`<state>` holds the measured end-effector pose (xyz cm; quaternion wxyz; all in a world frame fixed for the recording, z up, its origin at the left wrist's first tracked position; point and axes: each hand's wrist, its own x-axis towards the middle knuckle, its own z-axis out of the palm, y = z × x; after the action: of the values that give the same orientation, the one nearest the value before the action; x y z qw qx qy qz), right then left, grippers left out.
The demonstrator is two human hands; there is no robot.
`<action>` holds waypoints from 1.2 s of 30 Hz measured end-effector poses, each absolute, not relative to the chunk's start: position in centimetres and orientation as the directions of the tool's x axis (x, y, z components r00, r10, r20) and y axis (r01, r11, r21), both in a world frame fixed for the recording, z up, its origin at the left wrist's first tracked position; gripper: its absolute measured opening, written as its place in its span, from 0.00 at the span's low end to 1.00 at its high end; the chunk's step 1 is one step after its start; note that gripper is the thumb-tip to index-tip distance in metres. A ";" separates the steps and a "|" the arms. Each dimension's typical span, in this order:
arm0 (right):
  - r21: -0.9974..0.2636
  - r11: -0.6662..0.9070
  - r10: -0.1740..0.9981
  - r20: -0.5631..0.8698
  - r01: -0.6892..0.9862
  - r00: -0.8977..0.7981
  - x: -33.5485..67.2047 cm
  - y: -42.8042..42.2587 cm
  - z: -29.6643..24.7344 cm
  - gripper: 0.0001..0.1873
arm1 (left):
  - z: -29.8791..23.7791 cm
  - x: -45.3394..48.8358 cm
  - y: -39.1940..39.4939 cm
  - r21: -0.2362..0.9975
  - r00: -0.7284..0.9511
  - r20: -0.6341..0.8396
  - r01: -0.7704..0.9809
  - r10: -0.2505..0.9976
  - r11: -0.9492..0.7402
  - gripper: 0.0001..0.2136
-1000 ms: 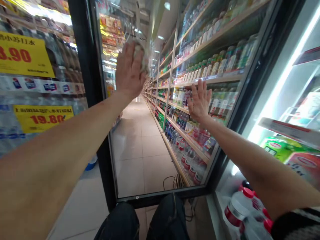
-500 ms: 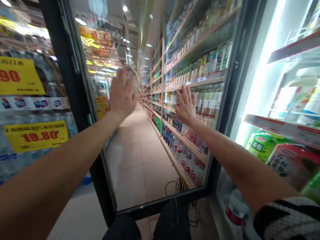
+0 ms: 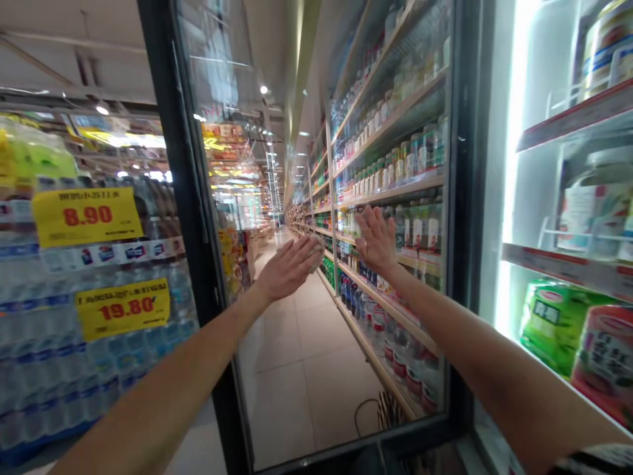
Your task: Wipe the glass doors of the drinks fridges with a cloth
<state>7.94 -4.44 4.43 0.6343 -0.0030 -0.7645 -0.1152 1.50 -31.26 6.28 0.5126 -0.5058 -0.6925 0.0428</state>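
A glass door (image 3: 277,402) in a black frame stands open in front of me. My left hand (image 3: 287,270) presses a pale, crumpled cloth (image 3: 315,253) against the glass near its middle; most of the cloth is hidden under the palm and fingers. To the right of it, my right hand (image 3: 378,241) rests on the same pane with its fingers stretched out, and nothing shows in it. A short gap separates the two hands.
Lit cooler shelves (image 3: 558,267) with bottles and green and red packs stand at the right. Stacked water bottles (image 3: 54,369) under a yellow price sign (image 3: 123,309) fill the left. Through the glass appear a tiled aisle and drink shelves (image 3: 390,191).
My left hand has swept the cloth down and to the right across the glass, closer to my right hand. The right hand stays on the pane while the view has shifted.
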 end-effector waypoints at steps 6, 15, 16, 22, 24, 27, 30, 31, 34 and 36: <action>0.186 0.966 -0.153 0.971 0.178 -0.183 7.7 -4.3 4.2 0.28 | 6.7 -0.1 -33.3 -0.314 0.114 0.943 0.612 0.312 0.726 0.25; 0.203 0.967 -0.185 0.975 0.151 -0.125 7.4 -4.1 3.9 0.28 | 5.7 -0.5 -33.8 -0.512 0.197 0.846 0.564 0.496 0.648 0.24; 0.200 0.968 -0.183 0.976 0.151 -0.122 7.4 -4.1 3.9 0.28 | 6.0 -0.6 -34.0 -0.420 0.183 0.903 0.570 0.389 0.706 0.25; 0.189 0.970 -0.172 0.978 0.152 -0.118 7.5 -4.4 3.9 0.28 | 4.9 -0.3 -33.9 -0.637 0.274 0.752 0.535 0.600 0.554 0.23; 0.183 0.971 -0.167 0.980 0.154 -0.112 7.5 -4.4 3.9 0.28 | 5.3 -0.3 -33.8 -0.607 0.247 0.777 0.537 0.579 0.585 0.23; 0.188 0.970 -0.173 0.979 0.152 -0.105 7.5 -4.5 3.8 0.27 | 6.3 -0.1 -33.2 -0.338 0.170 0.940 0.555 0.295 0.760 0.24; 0.182 0.971 -0.170 0.982 0.153 -0.085 7.5 -4.6 3.7 0.27 | 5.9 0.5 -31.8 -0.450 0.228 0.892 0.536 0.391 0.714 0.23; 0.178 0.972 -0.167 0.983 0.154 -0.080 7.5 -4.7 3.6 0.27 | 5.5 0.7 -31.3 -0.577 0.274 0.812 0.515 0.516 0.634 0.22; 0.181 0.971 -0.171 0.982 0.154 -0.080 7.4 -4.8 3.5 0.28 | 4.7 1.1 -30.3 -0.761 0.339 0.626 0.462 0.703 0.455 0.22; 0.175 0.973 -0.165 0.983 0.151 -0.082 7.3 -4.8 3.5 0.28 | 5.3 1.2 -30.1 -0.682 0.299 0.717 0.489 0.630 0.544 0.21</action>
<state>7.30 -4.75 3.52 0.6775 0.0047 -0.7262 -0.1165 1.17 -30.07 5.29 0.6516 -0.4742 -0.5896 0.0542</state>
